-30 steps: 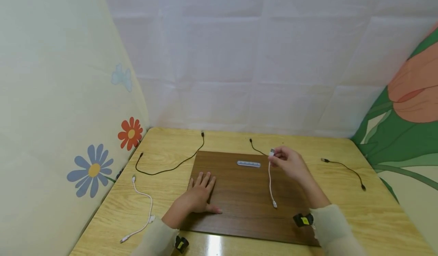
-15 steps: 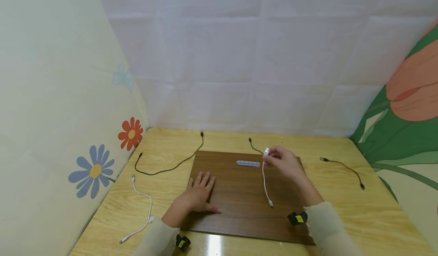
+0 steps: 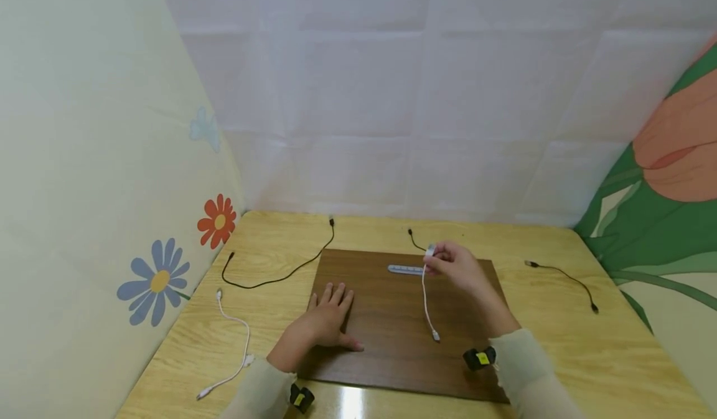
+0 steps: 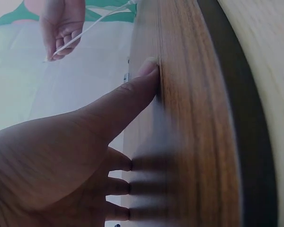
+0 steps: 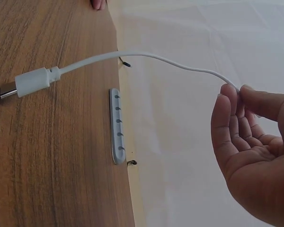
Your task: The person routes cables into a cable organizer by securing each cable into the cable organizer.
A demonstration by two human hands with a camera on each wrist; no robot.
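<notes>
My right hand [image 3: 456, 268] pinches a short white USB cable [image 3: 425, 301] near its upper plug, above the brown wooden board [image 3: 386, 357]. The cable hangs down, its lower plug [image 5: 33, 82] close to the board; in the right wrist view I cannot tell whether it touches. Spread on the left part of the board, my left hand [image 3: 322, 325] rests with straight fingers and the thumb out to the side. A light grey-blue cable holder [image 5: 117, 126] with several slots lies near the board's far edge, partly behind the held cable in the head view.
Left of the board lie a black cable [image 3: 274, 280] and another white cable [image 3: 246, 338]. One black cable [image 3: 413, 240] sits behind the board, partly hidden, and another black cable [image 3: 568, 276] to the right. A white sheet [image 3: 358, 95] hangs behind the wooden table [image 3: 605, 357].
My right hand has moved a little to the left with the white cable, which now hangs by the holder's right end. The left hand has stayed put.
</notes>
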